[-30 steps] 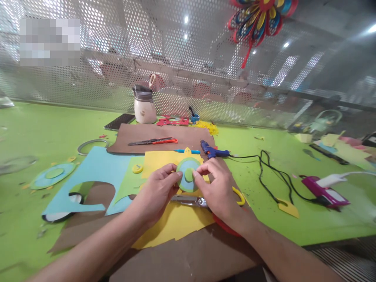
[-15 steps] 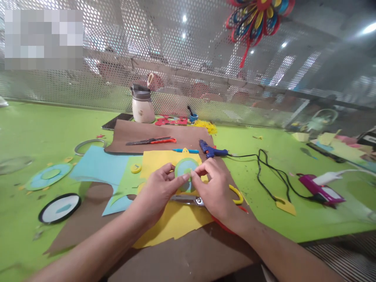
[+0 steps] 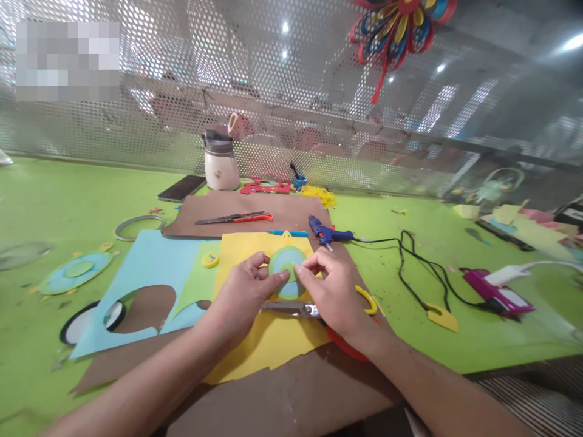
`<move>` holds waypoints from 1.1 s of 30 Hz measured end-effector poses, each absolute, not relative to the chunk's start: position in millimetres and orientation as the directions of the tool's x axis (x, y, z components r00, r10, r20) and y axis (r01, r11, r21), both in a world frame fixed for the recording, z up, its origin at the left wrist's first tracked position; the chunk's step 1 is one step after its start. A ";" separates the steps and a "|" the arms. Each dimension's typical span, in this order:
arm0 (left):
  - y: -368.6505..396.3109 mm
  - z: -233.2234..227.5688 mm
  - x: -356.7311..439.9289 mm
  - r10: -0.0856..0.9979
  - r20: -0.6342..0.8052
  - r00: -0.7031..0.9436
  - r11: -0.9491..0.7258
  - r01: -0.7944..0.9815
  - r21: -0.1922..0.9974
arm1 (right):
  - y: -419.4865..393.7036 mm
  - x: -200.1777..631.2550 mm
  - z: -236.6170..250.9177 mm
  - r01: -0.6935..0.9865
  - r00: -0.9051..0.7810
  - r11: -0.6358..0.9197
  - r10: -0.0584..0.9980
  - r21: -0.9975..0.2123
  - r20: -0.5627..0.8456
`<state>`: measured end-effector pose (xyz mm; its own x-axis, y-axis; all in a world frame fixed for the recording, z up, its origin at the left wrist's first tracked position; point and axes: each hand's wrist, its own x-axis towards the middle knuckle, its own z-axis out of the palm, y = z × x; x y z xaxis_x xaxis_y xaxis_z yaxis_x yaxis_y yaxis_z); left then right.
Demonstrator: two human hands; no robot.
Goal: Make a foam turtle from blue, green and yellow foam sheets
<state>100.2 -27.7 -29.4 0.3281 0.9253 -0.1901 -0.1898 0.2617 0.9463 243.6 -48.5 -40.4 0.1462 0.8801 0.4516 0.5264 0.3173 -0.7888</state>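
Observation:
A layered round paper disc [image 3: 288,290], green and light blue with a small yellow dotted head-like tab at the top, is held between my hands. My left hand [image 3: 243,288] grips its left side between thumb and fingers. My right hand [image 3: 328,291] pinches at its right side, with the thumb and forefinger near the green centre. Under the disc lies a yellow paper sheet [image 3: 255,346]. Scissors [image 3: 296,309] with yellow and red handles rest just below the disc, partly hidden by my right hand.
A blue glue gun [image 3: 328,233] with a black cord lies right of the brown sheet [image 3: 291,209], which bears a craft knife [image 3: 237,217]. Blue paper [image 3: 150,261] with a round hole lies left, near another paper disc [image 3: 75,273]. Behind stand a bottle [image 3: 221,167] and phone [image 3: 182,188].
The blue paper at left has flopped down flat, now showing its round cut-out and partly covering the black-rimmed round object. The disc has shifted slightly left; both hands keep their hold.

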 end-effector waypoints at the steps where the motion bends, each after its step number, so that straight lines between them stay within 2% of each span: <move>1: -27.6 -29.2 100.2 0.926 -0.192 0.325 0.260 -0.181 0.948 | -48.5 243.8 -40.2 0.519 0.146 0.311 0.885 -0.796 0.441; 8: -28.3 -28.9 100.2 0.948 -0.167 0.271 0.217 -0.163 0.963 | -47.4 244.0 -38.1 0.525 0.129 0.297 0.899 -0.798 0.419; 15: -26.6 -31.7 100.3 0.954 -0.158 0.254 0.205 -0.172 0.964 | -46.2 242.3 -42.3 0.582 0.120 0.323 0.874 -0.747 0.471; 20: -25.1 -30.5 97.5 0.939 -0.150 0.311 0.224 -0.218 0.950 | -46.8 242.7 -46.8 0.598 0.212 0.258 0.862 -0.758 0.461; 23: -24.7 -28.4 95.6 0.937 -0.141 0.318 0.223 -0.237 0.946 | -47.5 246.4 -45.6 0.477 0.279 0.217 0.881 -0.852 0.381; 27: -23.7 -27.7 93.7 0.928 -0.148 0.341 0.246 -0.264 0.933 | -47.2 248.8 -42.2 0.141 0.225 0.135 0.960 -0.981 0.165; 30: -22.8 -29.2 93.1 0.928 -0.144 0.344 0.244 -0.268 0.932 | -46.1 245.1 -41.4 -0.018 0.118 0.056 0.992 -0.998 0.053; 33: -22.6 -30.7 93.4 0.934 -0.145 0.326 0.230 -0.239 0.943 | -44.7 241.0 -42.9 -0.078 0.079 0.035 0.996 -0.996 0.029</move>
